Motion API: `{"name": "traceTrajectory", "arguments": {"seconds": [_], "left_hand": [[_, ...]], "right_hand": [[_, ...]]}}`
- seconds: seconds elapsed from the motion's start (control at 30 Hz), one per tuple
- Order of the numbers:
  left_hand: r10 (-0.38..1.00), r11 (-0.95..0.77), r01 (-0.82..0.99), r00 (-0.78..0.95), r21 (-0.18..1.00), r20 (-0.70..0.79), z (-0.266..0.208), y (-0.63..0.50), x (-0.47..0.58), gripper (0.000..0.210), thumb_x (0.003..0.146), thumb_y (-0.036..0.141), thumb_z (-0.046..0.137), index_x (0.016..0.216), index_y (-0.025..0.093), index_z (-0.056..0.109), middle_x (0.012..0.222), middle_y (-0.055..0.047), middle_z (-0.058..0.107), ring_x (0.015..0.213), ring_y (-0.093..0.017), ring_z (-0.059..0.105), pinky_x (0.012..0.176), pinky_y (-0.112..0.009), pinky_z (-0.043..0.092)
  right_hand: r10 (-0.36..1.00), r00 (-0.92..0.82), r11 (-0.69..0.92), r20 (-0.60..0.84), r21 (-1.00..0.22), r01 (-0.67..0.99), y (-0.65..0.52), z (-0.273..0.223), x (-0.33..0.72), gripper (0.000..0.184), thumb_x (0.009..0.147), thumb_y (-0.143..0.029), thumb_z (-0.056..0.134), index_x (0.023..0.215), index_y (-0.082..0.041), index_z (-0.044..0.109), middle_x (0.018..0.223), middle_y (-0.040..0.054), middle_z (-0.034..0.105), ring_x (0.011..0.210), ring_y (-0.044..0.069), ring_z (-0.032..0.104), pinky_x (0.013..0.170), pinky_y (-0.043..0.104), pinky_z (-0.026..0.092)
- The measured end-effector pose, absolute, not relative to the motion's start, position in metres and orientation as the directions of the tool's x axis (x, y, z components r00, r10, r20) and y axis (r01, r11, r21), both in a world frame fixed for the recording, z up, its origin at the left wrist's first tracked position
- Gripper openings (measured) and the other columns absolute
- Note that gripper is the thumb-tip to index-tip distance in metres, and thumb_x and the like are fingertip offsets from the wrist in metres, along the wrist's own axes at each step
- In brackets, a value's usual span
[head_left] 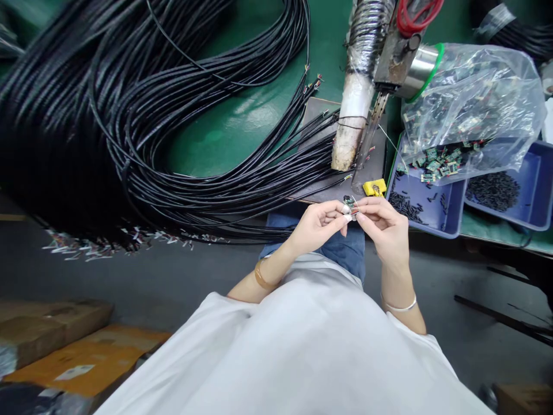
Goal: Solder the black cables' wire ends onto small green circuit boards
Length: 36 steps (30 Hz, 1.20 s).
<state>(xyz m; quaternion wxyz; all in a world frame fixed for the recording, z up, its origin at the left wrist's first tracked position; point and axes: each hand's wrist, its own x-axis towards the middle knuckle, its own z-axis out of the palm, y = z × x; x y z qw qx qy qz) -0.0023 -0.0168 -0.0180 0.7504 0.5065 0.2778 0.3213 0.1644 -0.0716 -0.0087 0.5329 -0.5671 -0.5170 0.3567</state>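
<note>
My left hand (322, 225) and my right hand (384, 222) meet at the table's front edge, fingertips pinched together around a small green circuit board (348, 201). Thin light and red wires show by the board. The fingers cover much of it, so how the wires attach is hidden. Just beyond my right hand sits a yellow clamp-like piece (374, 188). To the left, the stripped ends of many black cables (259, 187) reach toward my hands. A soldering iron (367, 135) in a stand points down above them, beside a wrapped tube (347, 127).
At right, a blue tray (451, 222) holds small black pieces and circuit boards, under a clear plastic bag (479, 98) of more boards. A second blue tray (540, 184) holds black pieces (495, 190). A thick cable pile (56, 132) hangs over the table's left edge. Cardboard boxes (47, 331) stand lower left.
</note>
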Motion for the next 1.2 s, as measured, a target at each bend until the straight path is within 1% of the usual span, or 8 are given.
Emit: {"name": "traceTrajectory", "arguments": {"seconds": [0.13, 0.33, 0.4, 0.5, 0.67, 0.83, 1.1, 1.2], "left_hand": [[0.792, 0.193, -0.161, 0.607, 0.968, -0.057, -0.021, -0.018, -0.002, 0.026, 0.089, 0.040, 0.068, 0.092, 0.015, 0.063, 0.069, -0.001, 0.066, 0.060, -0.009, 0.061, 0.063, -0.021, 0.050], [0.841, -0.325, 0.177, 0.503, 0.929, 0.198, -0.025, -0.023, 0.005, 0.018, 0.095, 0.028, 0.060, 0.095, 0.017, 0.074, 0.092, -0.010, 0.075, 0.085, -0.018, 0.068, 0.085, -0.031, 0.049], [0.855, -0.269, 0.135, 0.488, 0.954, 0.172, -0.024, -0.025, 0.007, 0.019, 0.096, 0.029, 0.059, 0.090, 0.016, 0.072, 0.082, -0.007, 0.073, 0.076, -0.016, 0.065, 0.079, -0.029, 0.049], [0.873, 0.064, -0.107, 0.487, 0.992, -0.003, -0.020, -0.022, 0.004, 0.023, 0.095, 0.036, 0.061, 0.085, 0.016, 0.063, 0.062, 0.000, 0.064, 0.049, -0.007, 0.050, 0.053, -0.021, 0.040], [0.792, 0.417, -0.291, 0.582, 0.861, -0.186, -0.015, -0.008, -0.007, 0.034, 0.086, 0.045, 0.072, 0.086, 0.014, 0.061, 0.055, 0.000, 0.064, 0.035, -0.002, 0.030, 0.037, -0.019, 0.018], [0.770, 0.437, -0.280, 0.608, 0.855, -0.194, -0.013, -0.008, -0.007, 0.033, 0.085, 0.044, 0.074, 0.086, 0.013, 0.062, 0.054, -0.001, 0.065, 0.035, -0.002, 0.031, 0.036, -0.018, 0.017], [0.783, 0.436, -0.287, 0.588, 0.853, -0.203, -0.013, -0.008, -0.001, 0.033, 0.082, 0.042, 0.076, 0.086, 0.013, 0.059, 0.056, 0.001, 0.063, 0.036, -0.002, 0.030, 0.037, -0.019, 0.016], [0.833, 0.385, -0.320, 0.524, 0.866, -0.176, -0.015, -0.006, 0.003, 0.033, 0.079, 0.040, 0.077, 0.080, 0.014, 0.058, 0.052, 0.006, 0.053, 0.041, -0.002, 0.034, 0.041, -0.017, 0.021]], "right_hand": [[0.964, 0.212, 0.104, 0.161, -0.961, 0.257, -0.073, -0.005, 0.165, 0.003, 0.087, -0.024, 0.070, 0.089, -0.023, 0.073, 0.101, 0.0039, 0.071, 0.090, 0.016, 0.072, 0.078, 0.030, 0.064], [0.921, 0.177, 0.148, 0.347, -0.733, 0.664, -0.077, 0.005, 0.161, 0.012, 0.088, -0.015, 0.065, 0.093, -0.024, 0.072, 0.106, 0.0055, 0.071, 0.101, 0.019, 0.069, 0.094, 0.039, 0.060], [0.929, 0.224, 0.123, 0.295, -0.817, 0.563, -0.078, 0.003, 0.160, 0.009, 0.088, -0.017, 0.066, 0.090, -0.023, 0.072, 0.104, 0.0053, 0.071, 0.098, 0.019, 0.070, 0.087, 0.036, 0.062], [0.942, 0.272, 0.095, 0.195, -0.936, 0.340, -0.079, -0.002, 0.158, 0.003, 0.087, -0.021, 0.070, 0.085, -0.022, 0.072, 0.102, 0.0045, 0.070, 0.090, 0.017, 0.072, 0.078, 0.032, 0.063], [0.857, 0.384, 0.149, 0.345, -0.878, 0.455, -0.078, -0.001, 0.154, 0.009, 0.090, -0.019, 0.068, 0.093, -0.024, 0.074, 0.099, 0.0042, 0.072, 0.094, 0.018, 0.071, 0.081, 0.034, 0.062], [0.802, 0.322, 0.261, 0.503, -0.780, 0.569, -0.076, 0.004, 0.151, 0.013, 0.089, -0.015, 0.068, 0.096, -0.025, 0.073, 0.100, 0.0035, 0.074, 0.094, 0.020, 0.072, 0.082, 0.038, 0.062], [0.789, 0.244, 0.352, 0.565, -0.740, 0.573, -0.075, 0.002, 0.148, 0.016, 0.084, -0.011, 0.072, 0.091, -0.025, 0.070, 0.096, 0.0015, 0.076, 0.088, 0.019, 0.073, 0.082, 0.038, 0.062], [0.777, 0.225, 0.383, 0.587, -0.726, 0.571, -0.077, -0.002, 0.150, 0.019, 0.083, -0.008, 0.071, 0.092, -0.025, 0.070, 0.091, 0.0013, 0.077, 0.084, 0.019, 0.074, 0.077, 0.037, 0.062]]}}
